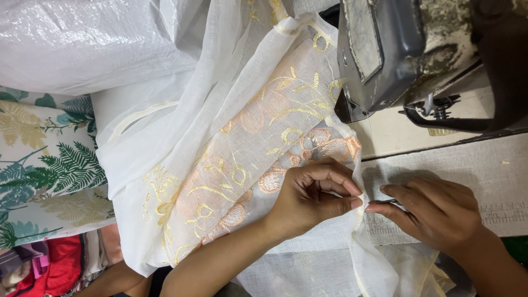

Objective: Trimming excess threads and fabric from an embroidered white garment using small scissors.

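Left hand (308, 195) and right hand (432, 212) each pinch closed on the sheer embroidered fabric (247, 137) edge, folding a hem; the sewing machine (396, 55) sits at one o'clock. Feeding it needs steady alignment.

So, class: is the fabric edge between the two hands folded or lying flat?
Folded. The left hand and right hand pinch the sheer fabric edge into a raised crease between their fingertips, beside the sewing machine.
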